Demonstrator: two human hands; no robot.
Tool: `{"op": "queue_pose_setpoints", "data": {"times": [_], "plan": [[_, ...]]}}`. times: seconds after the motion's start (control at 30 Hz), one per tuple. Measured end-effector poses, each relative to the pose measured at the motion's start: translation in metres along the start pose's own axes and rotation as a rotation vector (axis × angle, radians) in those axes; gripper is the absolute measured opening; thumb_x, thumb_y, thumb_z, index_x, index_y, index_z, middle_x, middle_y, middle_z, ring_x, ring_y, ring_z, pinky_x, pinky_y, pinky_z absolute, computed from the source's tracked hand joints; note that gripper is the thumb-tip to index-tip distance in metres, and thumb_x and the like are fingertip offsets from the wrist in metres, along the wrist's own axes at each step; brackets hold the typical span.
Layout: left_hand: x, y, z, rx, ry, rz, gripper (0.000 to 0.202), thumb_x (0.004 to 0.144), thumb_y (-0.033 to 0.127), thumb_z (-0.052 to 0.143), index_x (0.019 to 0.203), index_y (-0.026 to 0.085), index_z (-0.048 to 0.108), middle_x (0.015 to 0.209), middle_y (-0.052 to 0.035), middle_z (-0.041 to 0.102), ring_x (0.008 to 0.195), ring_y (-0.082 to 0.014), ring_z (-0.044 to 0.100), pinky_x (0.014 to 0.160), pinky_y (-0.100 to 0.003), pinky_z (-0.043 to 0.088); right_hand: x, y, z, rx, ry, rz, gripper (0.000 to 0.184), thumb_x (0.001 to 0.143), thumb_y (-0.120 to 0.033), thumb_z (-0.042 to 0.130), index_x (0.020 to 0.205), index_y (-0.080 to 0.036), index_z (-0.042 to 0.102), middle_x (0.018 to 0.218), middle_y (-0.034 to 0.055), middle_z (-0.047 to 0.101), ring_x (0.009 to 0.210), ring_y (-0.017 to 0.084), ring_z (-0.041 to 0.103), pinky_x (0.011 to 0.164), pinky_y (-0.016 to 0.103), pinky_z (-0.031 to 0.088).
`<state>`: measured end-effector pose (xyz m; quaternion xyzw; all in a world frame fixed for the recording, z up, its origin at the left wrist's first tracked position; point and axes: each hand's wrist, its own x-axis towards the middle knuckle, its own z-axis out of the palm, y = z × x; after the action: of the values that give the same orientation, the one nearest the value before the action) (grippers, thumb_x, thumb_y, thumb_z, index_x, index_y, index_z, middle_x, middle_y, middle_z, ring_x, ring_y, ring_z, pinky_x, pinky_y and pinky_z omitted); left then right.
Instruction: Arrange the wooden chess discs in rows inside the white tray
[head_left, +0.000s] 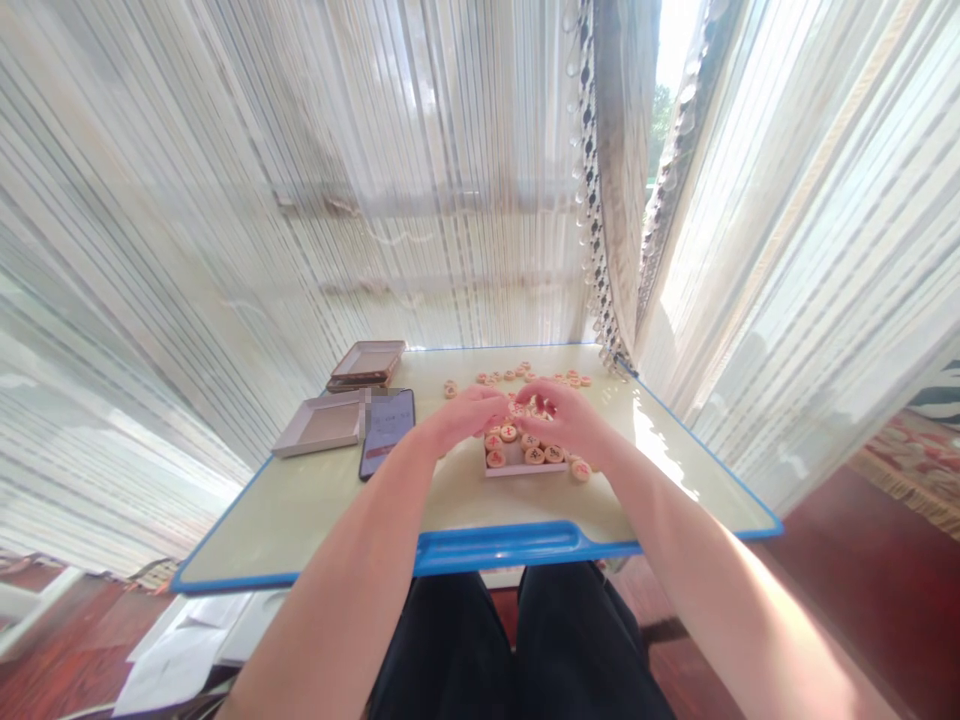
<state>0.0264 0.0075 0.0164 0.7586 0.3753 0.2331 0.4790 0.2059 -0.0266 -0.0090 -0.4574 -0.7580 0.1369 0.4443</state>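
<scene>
A shallow pale box (pixel 525 470) stands on the table in front of me with several round xiangqi pieces in it, such as a red-marked piece (pixel 496 458) and a dark-marked piece (pixel 553 454). My left hand (pixel 471 414) reaches over the box's left side, fingers stretched toward the pieces. Over the right side is my right hand (pixel 561 412), its fingers curved and apart above the pieces, with no piece clearly gripped. Both hands hide the back part of the box. One loose piece (pixel 580 470) lies beside the box's right front corner.
More loose pieces (pixel 510 375) lie behind the hands, and a small stack (pixel 450 389) stands to their left. On the left are a phone (pixel 390 430), an open box lid (pixel 315 425) and stacked boxes (pixel 367 362). The table (pixel 360 540) has a blue edge; curtains (pixel 450 200) hang behind it.
</scene>
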Motion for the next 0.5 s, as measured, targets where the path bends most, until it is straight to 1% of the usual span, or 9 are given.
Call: {"op": "queue_pose_setpoints", "data": {"times": [0.03, 0.1, 0.17, 0.2, 0.27, 0.33, 0.4, 0.5], "plan": [[0.001, -0.001, -0.001, 0.021, 0.041, 0.007, 0.024, 0.071, 0.031, 0.043, 0.052, 0.019, 0.036, 0.049, 0.0047, 0.028, 0.046, -0.0091, 0.026, 0.047, -0.026, 0.023, 0.000, 0.001, 0.000, -0.002, 0.011, 0.013, 0.018, 0.071, -0.033, 0.064, 0.084, -0.020, 0.064, 0.081, 0.0024, 0.063, 0.068, 0.013, 0.052, 0.063, 0.027, 0.041], [0.004, -0.006, -0.003, 0.138, 0.215, 0.025, 0.027, 0.079, 0.035, 0.037, 0.058, 0.019, 0.044, 0.052, 0.0027, 0.035, 0.049, -0.0115, 0.034, 0.051, -0.027, 0.029, 0.001, 0.003, 0.000, -0.021, 0.010, 0.051, 0.019, 0.071, -0.033, 0.064, 0.085, -0.020, 0.064, 0.084, 0.0030, 0.065, 0.070, 0.014, 0.053, 0.066, 0.028, 0.042], [0.009, -0.012, -0.005, 0.334, 0.416, 0.058, 0.030, 0.084, 0.037, 0.033, 0.068, 0.020, 0.051, 0.060, -0.0008, 0.048, 0.059, -0.0151, 0.045, 0.060, -0.029, 0.035, 0.003, 0.008, 0.002, -0.065, -0.029, 0.070, 0.018, 0.070, -0.032, 0.064, 0.084, -0.021, 0.066, 0.086, 0.0033, 0.065, 0.074, 0.016, 0.055, 0.071, 0.030, 0.043], [0.012, -0.016, -0.006, 0.426, 0.462, 0.074, 0.031, 0.086, 0.039, 0.033, 0.073, 0.020, 0.053, 0.066, -0.0028, 0.053, 0.066, -0.0172, 0.049, 0.064, -0.030, 0.037, 0.004, 0.011, 0.004, -0.099, -0.055, 0.069, 0.017, 0.070, -0.031, 0.065, 0.083, -0.021, 0.066, 0.087, 0.0036, 0.065, 0.077, 0.017, 0.055, 0.074, 0.032, 0.043], [0.016, -0.021, -0.006, 0.554, 0.488, 0.095, 0.032, 0.088, 0.040, 0.032, 0.079, 0.021, 0.055, 0.077, -0.0067, 0.060, 0.079, -0.0205, 0.054, 0.072, -0.031, 0.038, 0.005, 0.016, 0.009, -0.177, -0.095, 0.060, 0.015, 0.068, -0.031, 0.066, 0.079, -0.022, 0.068, 0.089, 0.0045, 0.064, 0.087, 0.021, 0.055, 0.083, 0.037, 0.041], [0.018, -0.025, -0.005, 0.619, 0.486, 0.094, 0.035, 0.090, 0.040, 0.029, 0.084, 0.020, 0.056, 0.085, -0.0091, 0.062, 0.086, -0.0220, 0.056, 0.076, -0.032, 0.039, 0.007, 0.020, 0.014, -0.245, -0.114, 0.066, 0.015, 0.067, -0.033, 0.068, 0.078, -0.023, 0.069, 0.092, 0.0057, 0.063, 0.095, 0.025, 0.053, 0.088, 0.041, 0.038], [0.019, -0.027, -0.004, 0.665, 0.485, 0.093, 0.037, 0.092, 0.040, 0.026, 0.085, 0.020, 0.057, 0.087, -0.0101, 0.063, 0.087, -0.0225, 0.057, 0.077, -0.032, 0.039, 0.008, 0.022, 0.017, -0.283, -0.124, 0.082, 0.017, 0.066, -0.035, 0.070, 0.078, -0.023, 0.070, 0.093, 0.0065, 0.061, 0.098, 0.026, 0.052, 0.089, 0.042, 0.038], [0.020, -0.030, -0.004, 0.712, 0.476, 0.102, 0.038, 0.092, 0.039, 0.025, 0.086, 0.019, 0.058, 0.086, -0.0100, 0.064, 0.085, -0.0221, 0.057, 0.076, -0.032, 0.040, 0.008, 0.020, 0.018, -0.312, -0.131, 0.089, 0.018, 0.066, -0.036, 0.071, 0.079, -0.024, 0.070, 0.090, 0.0062, 0.060, 0.098, 0.026, 0.051, 0.088, 0.040, 0.039]]}}
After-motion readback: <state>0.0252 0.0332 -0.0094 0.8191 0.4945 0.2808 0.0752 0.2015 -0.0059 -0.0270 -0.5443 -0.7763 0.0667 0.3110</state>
